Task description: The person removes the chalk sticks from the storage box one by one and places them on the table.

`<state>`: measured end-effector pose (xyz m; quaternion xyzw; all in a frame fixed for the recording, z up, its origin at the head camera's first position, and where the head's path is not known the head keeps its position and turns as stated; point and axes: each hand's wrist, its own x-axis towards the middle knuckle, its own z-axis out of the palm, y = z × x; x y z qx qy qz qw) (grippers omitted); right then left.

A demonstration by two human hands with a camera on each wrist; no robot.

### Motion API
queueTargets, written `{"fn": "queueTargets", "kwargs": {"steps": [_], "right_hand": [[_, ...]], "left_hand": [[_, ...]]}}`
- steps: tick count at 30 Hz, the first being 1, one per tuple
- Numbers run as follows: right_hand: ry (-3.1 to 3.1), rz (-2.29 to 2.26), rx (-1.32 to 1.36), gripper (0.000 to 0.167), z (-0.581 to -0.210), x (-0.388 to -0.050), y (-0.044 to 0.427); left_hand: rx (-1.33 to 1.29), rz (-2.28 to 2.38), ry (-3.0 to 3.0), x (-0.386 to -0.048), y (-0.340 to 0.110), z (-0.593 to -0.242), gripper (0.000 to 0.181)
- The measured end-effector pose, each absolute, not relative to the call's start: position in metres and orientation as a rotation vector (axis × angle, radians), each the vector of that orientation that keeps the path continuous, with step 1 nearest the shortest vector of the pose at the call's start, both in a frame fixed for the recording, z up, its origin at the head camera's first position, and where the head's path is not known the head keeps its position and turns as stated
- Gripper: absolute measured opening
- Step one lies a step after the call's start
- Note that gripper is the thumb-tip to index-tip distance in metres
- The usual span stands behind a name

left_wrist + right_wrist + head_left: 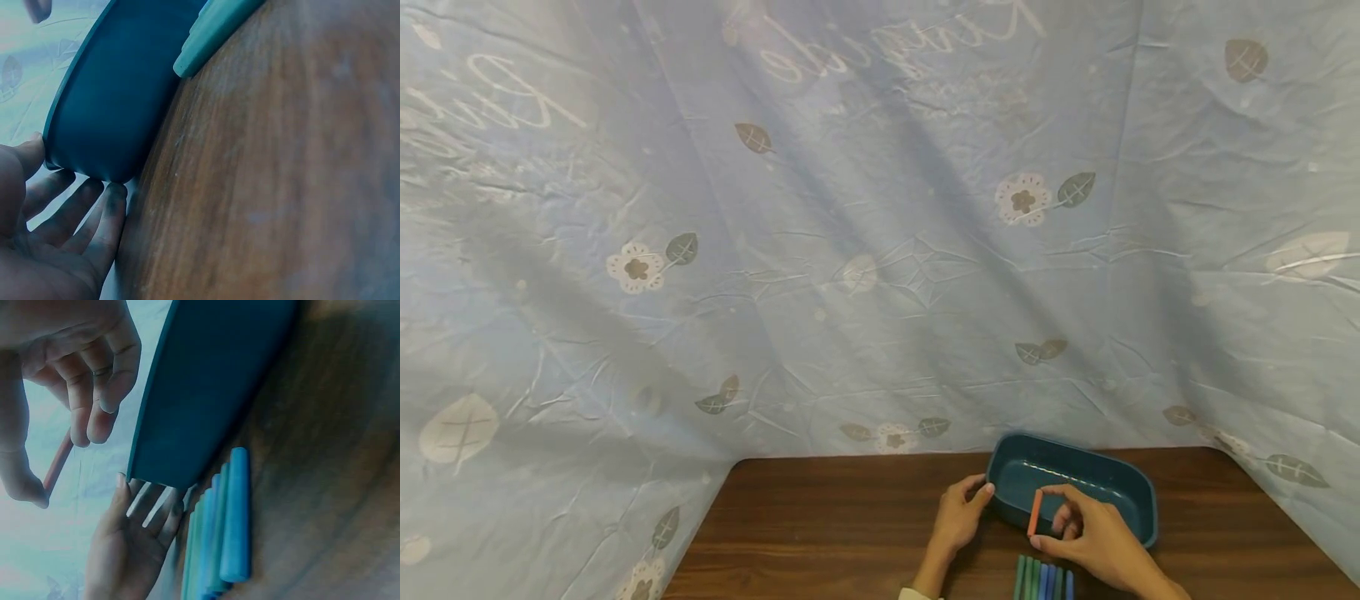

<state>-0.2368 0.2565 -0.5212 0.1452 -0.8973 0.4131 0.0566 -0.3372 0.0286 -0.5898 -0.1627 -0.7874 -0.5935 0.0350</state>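
My right hand point(1093, 537) pinches a short orange stick point(1035, 512) between thumb and fingertips, above the near side of a dark teal dish point(1075, 451). In the right wrist view the stick point(58, 459) looks reddish and tilted, partly hidden by the fingers. The left hand point(958, 517) holds the dish's left end, its thumb at the rim and its fingers against the outer wall point(112, 106). A row of green and blue sticks point(1042, 578) lies side by side on the table, in front of the dish.
The brown wooden table point(820, 525) has rounded far corners. A pale blue fabric sheet point(880, 333) printed with leaves and flowers hangs behind and along both sides. The dish stands near the table's far edge, close to the sheet.
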Motion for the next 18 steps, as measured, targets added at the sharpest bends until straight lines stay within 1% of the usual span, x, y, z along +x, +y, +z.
{"fn": "queueTargets", "kwargs": {"steps": [13,18], "right_hand": [[-2.791,1.269,0.474,0.073,-0.534,-0.221,0.272],[-2.817,1.287,0.473,0.069,-0.542,-0.218,0.279]], "left_hand": [[-0.512,-1.839,-2.422,-0.339,0.028,-0.593,0.041],[-0.534,-1.812,-2.428,-0.341,0.029,-0.592,0.042]]}}
